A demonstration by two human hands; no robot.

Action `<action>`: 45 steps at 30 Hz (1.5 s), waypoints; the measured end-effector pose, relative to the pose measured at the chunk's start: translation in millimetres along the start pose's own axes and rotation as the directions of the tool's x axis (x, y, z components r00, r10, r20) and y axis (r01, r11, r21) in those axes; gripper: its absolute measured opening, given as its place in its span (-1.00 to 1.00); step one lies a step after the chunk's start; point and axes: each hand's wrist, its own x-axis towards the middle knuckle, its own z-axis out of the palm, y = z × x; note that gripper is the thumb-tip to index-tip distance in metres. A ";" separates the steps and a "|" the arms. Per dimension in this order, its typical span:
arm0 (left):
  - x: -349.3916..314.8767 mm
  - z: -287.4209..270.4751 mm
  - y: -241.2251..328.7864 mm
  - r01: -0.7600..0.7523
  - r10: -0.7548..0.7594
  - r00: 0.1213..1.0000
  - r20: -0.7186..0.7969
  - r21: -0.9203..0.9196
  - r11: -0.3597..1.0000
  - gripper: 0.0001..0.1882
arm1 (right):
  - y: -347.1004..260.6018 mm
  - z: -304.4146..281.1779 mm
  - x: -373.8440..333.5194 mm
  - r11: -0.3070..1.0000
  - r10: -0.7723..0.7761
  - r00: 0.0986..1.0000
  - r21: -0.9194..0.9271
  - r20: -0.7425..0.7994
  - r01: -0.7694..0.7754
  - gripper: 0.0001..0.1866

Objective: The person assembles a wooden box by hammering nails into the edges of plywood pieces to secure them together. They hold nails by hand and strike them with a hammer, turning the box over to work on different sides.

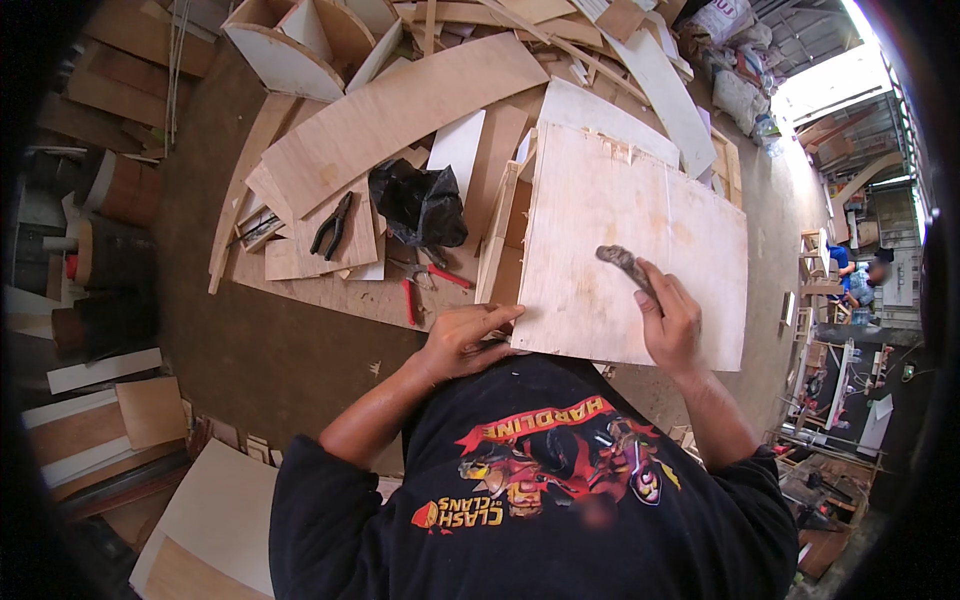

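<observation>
Black shirt (540, 480); left hand (466, 338) half-open against pale, stained panel (590, 220), right hand (674, 322) closed round grimy, dark tool (622, 260)

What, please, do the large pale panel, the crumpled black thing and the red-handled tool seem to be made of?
The pale panel: probably bare plywood, judging by its faint grain and chipped edge. The crumpled black thing: likely thin plastic, with glossy creases. The red-handled tool: apparently grey metal, with smooth-looking red grips, perhaps plastic or rubber.

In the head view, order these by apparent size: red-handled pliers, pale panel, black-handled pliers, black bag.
1. Pale panel
2. Black bag
3. Red-handled pliers and black-handled pliers: too alike to rank
</observation>
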 end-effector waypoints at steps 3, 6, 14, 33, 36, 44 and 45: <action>-4.2 7.1 4.9 -0.008 0.009 0.994 -0.112 0.013 1.000 -0.41 | 14.1 -0.8 1.2 0.998 0.042 0.998 -0.045 -0.047 -0.044 -0.60; -9.6 10.0 10.8 0.138 -0.128 0.967 -0.222 0.030 0.990 -0.51 | 21.4 1.6 3.9 0.996 0.082 0.992 -0.029 -0.097 -0.086 -0.61; -11.7 -3.3 -0.2 0.084 -0.085 0.996 0.013 0.053 0.995 -0.73 | 16.9 7.3 7.9 0.993 0.116 0.992 -0.010 -0.053 -0.116 -0.61; 24.2 -87.0 -252.6 0.514 -0.549 0.809 -0.210 0.707 0.487 -0.78 | 6.6 33.2 20.9 0.965 0.248 0.969 0.087 -0.009 -0.246 -0.62; 30.0 -79.5 -255.7 0.493 -0.584 0.787 -0.198 0.771 0.403 -0.75 | 16.0 30.0 31.8 0.952 0.300 0.954 0.065 0.019 -0.300 -0.61; 21.7 -81.0 -281.8 0.550 -0.554 0.787 -0.272 0.717 0.429 -0.88 | 38.2 27.8 73.8 0.924 0.372 0.928 0.077 0.034 -0.373 -0.62; 23.5 -80.7 -281.3 0.585 -0.563 0.773 -0.293 0.672 0.454 -0.86 | 39.6 25.0 80.7 0.910 0.408 0.912 0.065 0.049 -0.410 -0.62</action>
